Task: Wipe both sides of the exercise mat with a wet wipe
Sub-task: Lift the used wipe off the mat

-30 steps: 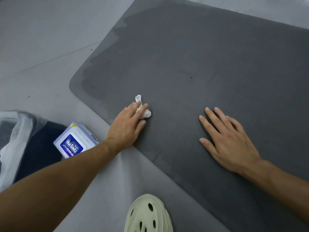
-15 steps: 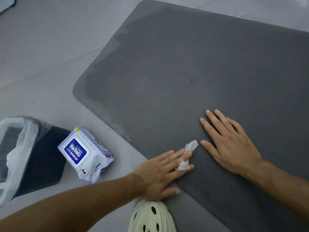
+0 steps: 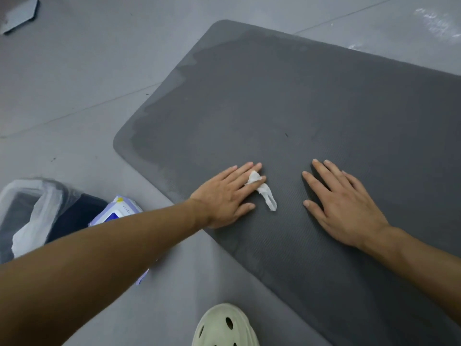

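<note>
Two hands: both flat on the mat (image 3: 324, 108), palms down, near each other but apart.
Left hand (image 3: 224, 196): fingers straight and slightly spread, pressing the wet wipe (image 3: 264, 193) onto the mat. Heel of the hand sits at the mat's near edge.
Right hand (image 3: 346, 206): fingers straight and spread, holding nothing, resting on the mat to the right of the wipe.
Wet wipe: white, crumpled into a twisted strip. Upper end shows between the left index and middle fingers. Tail trails toward the lower right, past the index finger, and lies on the mat between the two hands. Whether the fingers nip it cannot be told.
Mat: dark grey, finely ribbed, lying flat on the floor (image 3: 87, 71). End with two rounded corners points to the upper left. Length runs toward the lower right and out of frame. Lighter band along that end and the near edge, darker inside.
Pack of wipes (image 3: 119, 208): on the floor just left of the mat, mostly hidden by the left forearm. White with a blue patch and a yellow dot. Print too small to read.
Bin (image 3: 32, 213): dark, with a clear liner, beside the pack at far left.
Shoe (image 3: 224, 325): pale, perforated, at the bottom edge beside the mat.
</note>
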Motion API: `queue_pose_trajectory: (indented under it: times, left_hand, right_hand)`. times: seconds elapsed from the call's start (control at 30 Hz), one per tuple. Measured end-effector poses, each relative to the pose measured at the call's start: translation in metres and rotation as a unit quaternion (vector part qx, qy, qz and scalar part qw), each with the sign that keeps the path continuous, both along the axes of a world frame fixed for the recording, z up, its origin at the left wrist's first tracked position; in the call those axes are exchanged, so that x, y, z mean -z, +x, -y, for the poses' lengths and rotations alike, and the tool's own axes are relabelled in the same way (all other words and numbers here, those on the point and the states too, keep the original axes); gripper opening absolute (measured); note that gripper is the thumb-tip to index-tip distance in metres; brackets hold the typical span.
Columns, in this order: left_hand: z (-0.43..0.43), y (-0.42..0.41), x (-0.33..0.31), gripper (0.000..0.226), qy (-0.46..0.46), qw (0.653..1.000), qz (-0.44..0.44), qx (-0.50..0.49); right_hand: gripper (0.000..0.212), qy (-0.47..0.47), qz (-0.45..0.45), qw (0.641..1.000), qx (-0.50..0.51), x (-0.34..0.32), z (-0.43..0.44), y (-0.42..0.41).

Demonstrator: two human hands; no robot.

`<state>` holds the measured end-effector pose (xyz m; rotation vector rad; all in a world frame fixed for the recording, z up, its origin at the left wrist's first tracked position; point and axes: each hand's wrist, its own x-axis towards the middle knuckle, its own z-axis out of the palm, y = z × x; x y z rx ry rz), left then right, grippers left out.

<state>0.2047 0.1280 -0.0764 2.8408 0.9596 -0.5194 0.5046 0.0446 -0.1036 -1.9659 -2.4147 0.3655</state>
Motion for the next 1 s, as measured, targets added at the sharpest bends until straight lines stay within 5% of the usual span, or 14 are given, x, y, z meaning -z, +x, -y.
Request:
queue_pose_trajectory:
  times: [0.2, 0.3, 0.4, 0.67, 0.87, 1.0]
  left_hand:
    - [0.000, 0.056, -0.003, 0.069, -0.068, 0.991, 0.023, -0.113]
    - [-0.016, 0.064, -0.021, 0.050, -0.076, 0.991, 0.052, -0.094]
    - [-0.039, 0.066, -0.051, 0.034, -0.089, 0.987, 0.076, -0.110]
    - [-0.072, 0.025, -0.155, 0.035, -0.133, 0.968, 0.120, -0.177]
    - [-0.072, -0.045, -0.212, 0.047, -0.224, 0.887, 0.240, -0.325]
    - [-0.066, -0.092, -0.235, 0.023, -0.207, 0.836, 0.324, -0.392]
  right_hand:
    - [0.066, -0.037, -0.022, 0.998, 0.049, -0.015, -0.014, -0.015]
    - [0.061, -0.043, -0.049, 0.996, 0.068, -0.025, -0.021, -0.017]
    - [0.051, -0.055, -0.080, 0.991, 0.090, -0.039, -0.035, -0.020]
    - [0.041, -0.050, -0.175, 0.974, 0.138, -0.096, -0.067, -0.041]
    - [0.019, -0.001, -0.356, 0.927, 0.117, -0.130, -0.081, -0.092]
    - [0.007, 0.016, -0.378, 0.923, 0.073, -0.152, -0.087, -0.127]
